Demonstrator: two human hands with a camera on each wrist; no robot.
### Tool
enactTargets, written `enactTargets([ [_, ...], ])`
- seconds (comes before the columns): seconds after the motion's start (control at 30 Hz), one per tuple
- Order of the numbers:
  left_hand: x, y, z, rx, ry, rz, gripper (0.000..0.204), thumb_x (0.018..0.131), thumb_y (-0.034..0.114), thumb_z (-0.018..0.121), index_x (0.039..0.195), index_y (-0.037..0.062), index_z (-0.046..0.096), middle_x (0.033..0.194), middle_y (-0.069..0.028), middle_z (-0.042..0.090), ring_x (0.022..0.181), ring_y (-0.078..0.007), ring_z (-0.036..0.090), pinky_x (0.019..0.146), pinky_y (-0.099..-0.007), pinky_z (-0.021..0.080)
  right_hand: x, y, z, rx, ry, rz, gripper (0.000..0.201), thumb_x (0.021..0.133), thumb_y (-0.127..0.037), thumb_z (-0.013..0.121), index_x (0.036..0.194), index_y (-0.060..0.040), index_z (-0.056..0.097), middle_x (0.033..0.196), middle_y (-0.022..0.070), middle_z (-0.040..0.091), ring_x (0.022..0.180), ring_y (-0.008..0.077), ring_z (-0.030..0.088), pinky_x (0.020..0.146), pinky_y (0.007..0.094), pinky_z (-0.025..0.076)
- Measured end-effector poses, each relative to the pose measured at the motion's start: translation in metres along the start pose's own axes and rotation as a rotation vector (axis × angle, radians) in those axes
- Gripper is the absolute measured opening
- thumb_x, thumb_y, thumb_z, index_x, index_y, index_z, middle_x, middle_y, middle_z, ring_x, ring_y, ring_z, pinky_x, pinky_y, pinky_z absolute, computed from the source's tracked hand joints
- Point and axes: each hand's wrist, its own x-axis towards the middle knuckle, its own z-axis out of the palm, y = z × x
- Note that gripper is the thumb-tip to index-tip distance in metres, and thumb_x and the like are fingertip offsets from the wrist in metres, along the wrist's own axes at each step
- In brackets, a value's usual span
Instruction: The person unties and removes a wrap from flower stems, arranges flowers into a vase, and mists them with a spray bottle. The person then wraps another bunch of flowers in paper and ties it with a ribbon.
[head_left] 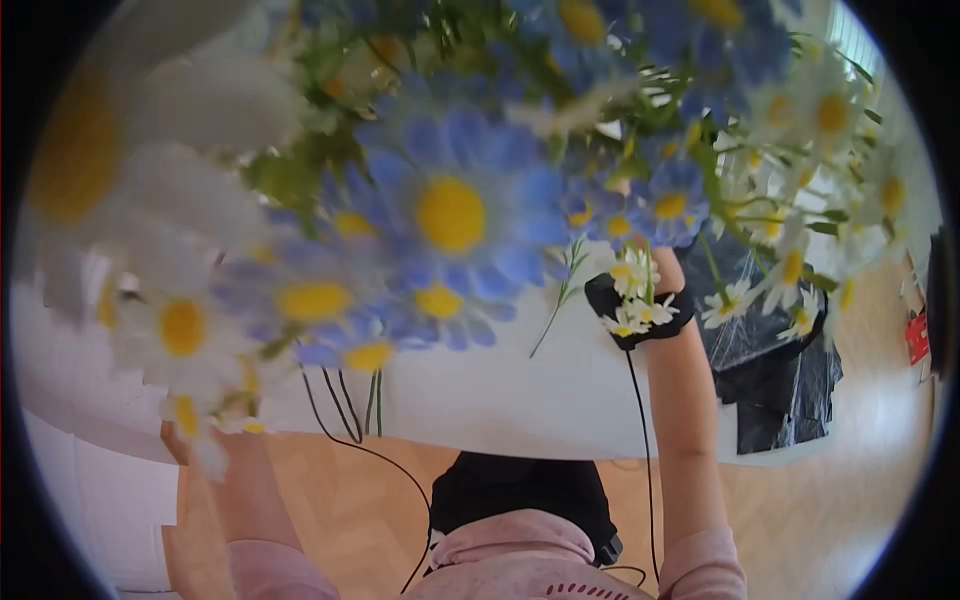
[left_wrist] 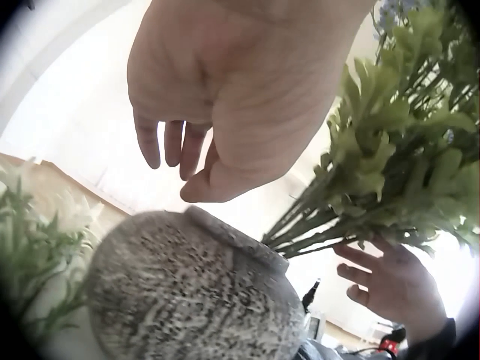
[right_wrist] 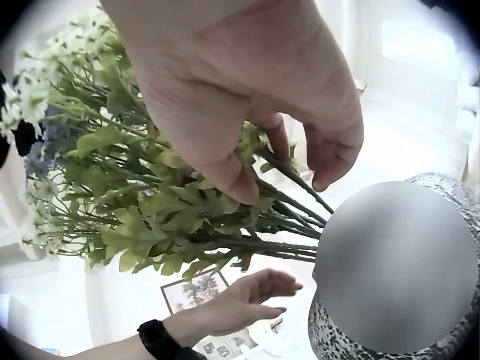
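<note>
A grey speckled stone-look vase (left_wrist: 191,281) holds a thick bunch of artificial stems with green leaves (right_wrist: 150,217). Blue daisy-like flowers (head_left: 450,215) and white ones (head_left: 182,328) fill the upper head view, hiding the vase there. My left hand (left_wrist: 232,97) hovers close over the vase rim, fingers loosely bent, nothing held. Beside the stems, my right hand (right_wrist: 262,90) has thumb and fingers spread apart, with a stem running past the gap between them. The left wrist view shows this right hand (left_wrist: 394,289) with relaxed fingers under the leaves.
On the white table (head_left: 470,400) lies a loose green sprig (head_left: 555,305). Black plastic film (head_left: 785,390) covers the table's right end. Dark cables (head_left: 345,400) hang by the front edge. White flowers with green leaves (left_wrist: 37,255) stand left of the vase.
</note>
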Motion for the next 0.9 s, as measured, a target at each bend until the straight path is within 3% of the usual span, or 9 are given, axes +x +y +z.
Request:
enactTargets([
  [0.17, -0.018, -0.028, 0.028, -0.054, -0.042, -0.058, 0.041, 0.081, 0.027, 0.049, 0.118, 0.0089, 0.047, 0.113, -0.0115, 0.053, 0.095, -0.0244, 0.052, 0.076, -0.0373, 0.042, -0.02, 0.014, -0.026, -0.042, -0.03, 0.047, 0.034, 0.072, -0.004, 0.062, 0.103, 0.001, 0.05, 0.101, 0.0111, 0.055, 0.088, 0.0208, 0.054, 0.081, 0.0313, 0.041],
  [0.2, -0.021, -0.031, 0.031, -0.075, -0.037, -0.063, 0.041, 0.081, 0.027, 0.049, 0.118, 0.0089, 0.047, 0.113, -0.0115, 0.053, 0.095, -0.0244, 0.052, 0.076, -0.0372, 0.042, 0.006, 0.005, -0.029, -0.056, -0.052, 0.047, 0.034, 0.072, -0.004, 0.062, 0.103, 0.0009, 0.05, 0.101, 0.0111, 0.055, 0.088, 0.0208, 0.054, 0.081, 0.0314, 0.041],
  [0.27, -0.026, -0.038, 0.035, -0.118, -0.019, -0.069, 0.041, 0.081, 0.027, 0.049, 0.118, 0.0089, 0.047, 0.113, -0.0114, 0.053, 0.095, -0.0243, 0.052, 0.076, -0.0371, 0.042, -0.02, 0.012, -0.033, -0.084, -0.099, 0.039, 0.034, 0.071, -0.004, 0.062, 0.103, 0.0007, 0.051, 0.101, 0.0111, 0.055, 0.088, 0.0209, 0.054, 0.081, 0.0315, 0.041],
  [0.4, -0.031, -0.044, 0.043, -0.19, 0.001, -0.073, 0.041, 0.081, 0.027, 0.049, 0.118, 0.009, 0.046, 0.113, -0.0112, 0.052, 0.095, -0.0241, 0.052, 0.077, -0.0369, 0.042, -0.019, 0.014, -0.02, -0.141, -0.169, 0.022, 0.033, 0.071, -0.004, 0.061, 0.102, 0.0004, 0.051, 0.1, 0.0111, 0.055, 0.088, 0.0211, 0.054, 0.08, 0.0317, 0.041],
  [0.6, -0.037, -0.048, 0.057, -0.264, 0.004, -0.08, 0.041, 0.081, 0.026, 0.049, 0.119, 0.0091, 0.046, 0.113, -0.011, 0.052, 0.095, -0.0238, 0.052, 0.077, -0.0366, 0.042, -0.029, 0.007, -0.044, -0.21, -0.237, 0.001, 0.032, 0.071, -0.004, 0.061, 0.102, -0.0002, 0.052, 0.099, 0.0111, 0.056, 0.087, 0.0214, 0.054, 0.08, 0.0321, 0.041],
  [0.7, -0.04, -0.046, 0.059, -0.299, 0.023, -0.077, 0.041, 0.081, 0.026, 0.049, 0.119, 0.0091, 0.046, 0.113, -0.0109, 0.052, 0.096, -0.0236, 0.051, 0.077, -0.0365, 0.041, -0.041, 0.021, -0.022, -0.24, -0.281, -0.025, 0.032, 0.071, -0.004, 0.061, 0.101, -0.0004, 0.052, 0.099, 0.0111, 0.056, 0.087, 0.0216, 0.055, 0.08, 0.0322, 0.042],
  [0.83, -0.046, -0.038, 0.052, -0.346, 0.076, -0.063, 0.041, 0.081, 0.025, 0.049, 0.119, 0.0092, 0.046, 0.114, -0.0107, 0.052, 0.096, -0.0234, 0.051, 0.077, -0.0363, 0.041, -0.009, 0.016, 0.007, -0.274, -0.355, -0.086, 0.031, 0.07, -0.004, 0.061, 0.101, -0.0008, 0.053, 0.098, 0.0111, 0.057, 0.087, 0.0218, 0.055, 0.079, 0.0325, 0.042],
  [0.9, -0.049, -0.035, 0.049, -0.363, 0.1, -0.06, 0.041, 0.081, 0.025, 0.049, 0.119, 0.0092, 0.046, 0.114, -0.0106, 0.052, 0.096, -0.0233, 0.051, 0.077, -0.0362, 0.041, -0.017, 0.016, -0.002, -0.284, -0.386, -0.114, 0.031, 0.07, -0.004, 0.061, 0.1, -0.001, 0.053, 0.098, 0.011, 0.057, 0.086, 0.0219, 0.055, 0.079, 0.0326, 0.042],
])
